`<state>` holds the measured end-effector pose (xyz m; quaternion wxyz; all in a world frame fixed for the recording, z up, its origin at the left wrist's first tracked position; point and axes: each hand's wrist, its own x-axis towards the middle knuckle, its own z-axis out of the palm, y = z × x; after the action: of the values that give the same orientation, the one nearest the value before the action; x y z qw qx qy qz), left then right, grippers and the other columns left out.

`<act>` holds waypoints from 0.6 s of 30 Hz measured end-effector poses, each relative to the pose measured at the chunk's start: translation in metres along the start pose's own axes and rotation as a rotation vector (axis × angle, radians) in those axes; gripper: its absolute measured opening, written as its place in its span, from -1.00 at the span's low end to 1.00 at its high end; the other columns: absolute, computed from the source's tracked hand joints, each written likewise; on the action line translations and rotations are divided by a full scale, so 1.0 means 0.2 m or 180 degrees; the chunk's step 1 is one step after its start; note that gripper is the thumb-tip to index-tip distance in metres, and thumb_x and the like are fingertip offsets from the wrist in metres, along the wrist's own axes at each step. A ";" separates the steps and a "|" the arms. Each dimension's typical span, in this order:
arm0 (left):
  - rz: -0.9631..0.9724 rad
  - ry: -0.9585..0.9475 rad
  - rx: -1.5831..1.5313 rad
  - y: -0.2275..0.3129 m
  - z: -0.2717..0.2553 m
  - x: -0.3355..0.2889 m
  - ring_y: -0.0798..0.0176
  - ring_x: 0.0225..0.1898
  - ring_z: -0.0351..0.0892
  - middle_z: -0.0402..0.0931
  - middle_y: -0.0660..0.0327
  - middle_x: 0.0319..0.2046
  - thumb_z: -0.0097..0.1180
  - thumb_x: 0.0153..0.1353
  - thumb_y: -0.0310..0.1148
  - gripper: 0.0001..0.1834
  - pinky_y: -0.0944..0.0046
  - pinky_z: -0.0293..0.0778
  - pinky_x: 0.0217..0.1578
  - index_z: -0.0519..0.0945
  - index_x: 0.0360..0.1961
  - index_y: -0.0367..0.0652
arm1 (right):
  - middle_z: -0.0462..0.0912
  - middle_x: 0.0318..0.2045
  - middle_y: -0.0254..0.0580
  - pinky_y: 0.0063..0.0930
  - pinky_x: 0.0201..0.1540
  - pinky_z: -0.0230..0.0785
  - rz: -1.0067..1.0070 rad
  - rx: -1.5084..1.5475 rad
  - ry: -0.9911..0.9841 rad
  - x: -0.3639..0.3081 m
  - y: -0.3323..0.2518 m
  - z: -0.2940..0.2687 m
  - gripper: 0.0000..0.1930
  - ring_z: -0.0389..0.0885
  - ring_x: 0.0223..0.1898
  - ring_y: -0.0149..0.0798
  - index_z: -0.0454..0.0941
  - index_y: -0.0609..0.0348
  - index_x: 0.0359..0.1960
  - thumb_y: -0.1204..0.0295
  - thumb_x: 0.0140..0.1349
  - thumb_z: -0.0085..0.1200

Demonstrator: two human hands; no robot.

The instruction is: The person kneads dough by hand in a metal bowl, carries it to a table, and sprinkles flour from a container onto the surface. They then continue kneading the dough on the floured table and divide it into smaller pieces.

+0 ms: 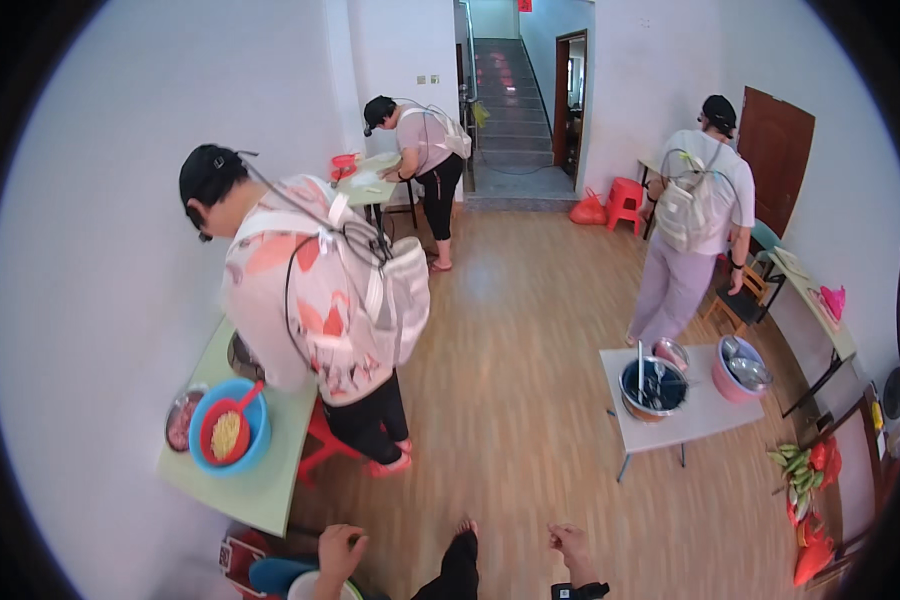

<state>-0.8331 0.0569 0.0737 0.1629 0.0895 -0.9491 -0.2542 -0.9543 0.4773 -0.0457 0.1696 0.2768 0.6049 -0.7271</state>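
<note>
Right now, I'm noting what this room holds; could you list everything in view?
People: three, pale tops, two left and one right.
Backpacks: three, whitish, on their backs.
Near table: one, pale green, left.
Far table: one, pale green, back left.
Low table: one, pale grey, right.
Basin: one, blue, near table.
Strainer: one, red, in the basin.
Large bowl: one, metallic, low table.
Tub: one, pink, low table.
Stools: at least two, red, back wall and near table.
Chair: one, brown, right.
Right-hand door: one, brown, right wall.
Stairs: one flight, grey, back.
Bags: several, red, right floor.
Vegetables: count unclear, green, right floor.
Left hand: one, bare, bottom.
Right hand: one, black wristband, bottom.
Leg: one, black trousers, bottom.
</note>
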 end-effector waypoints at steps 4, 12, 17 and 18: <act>0.0365 -0.0814 0.0280 0.13 0.31 0.75 0.03 -0.26 0.47 0.52 0.13 -0.32 0.13 -0.02 -0.27 -0.80 0.08 0.38 -0.21 0.58 -0.37 -0.09 | 0.44 -0.73 -0.32 -0.56 -0.62 0.30 0.0024 0.0023 0.0130 0.37 -0.41 0.10 -0.78 0.39 -0.70 -0.43 0.51 0.22 -0.58 0.34 0.12 0.12; 0.1603 -0.1662 -0.1094 0.79 0.88 2.08 0.00 -0.16 0.44 0.50 0.09 -0.25 0.03 0.08 -0.25 -0.71 0.10 0.35 -0.13 0.50 -0.18 -0.12 | 0.39 -0.72 -0.30 -0.50 -0.55 0.27 0.0178 0.0838 0.0233 1.18 -0.93 0.28 -0.66 0.37 -0.66 -0.36 0.42 0.16 -0.55 0.17 0.24 -0.07; 0.1656 -0.1342 -0.1479 0.92 1.24 2.75 0.00 -0.16 0.45 0.50 0.05 -0.25 0.03 0.08 -0.26 -0.69 0.12 0.36 -0.14 0.49 -0.16 -0.17 | 0.41 -0.68 -0.30 -0.51 -0.56 0.27 0.0273 0.0770 -0.0199 1.77 -1.34 0.52 -0.71 0.37 -0.63 -0.37 0.39 0.14 -0.53 0.22 0.26 -0.11; 0.1678 -0.1369 -0.1417 0.92 1.27 2.87 0.01 -0.17 0.47 0.51 0.04 -0.26 0.03 0.08 -0.26 -0.69 0.11 0.37 -0.15 0.51 -0.18 -0.18 | 0.41 -0.68 -0.29 -0.53 -0.57 0.27 0.0374 0.0682 -0.0237 1.88 -1.44 0.57 -0.73 0.37 -0.63 -0.37 0.39 0.15 -0.52 0.26 0.27 -0.12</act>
<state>-1.4729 0.1841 0.1103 0.0356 -0.2496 -0.8737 -0.4160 -1.4421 0.4605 -0.0348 0.2038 0.3011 0.4998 -0.7862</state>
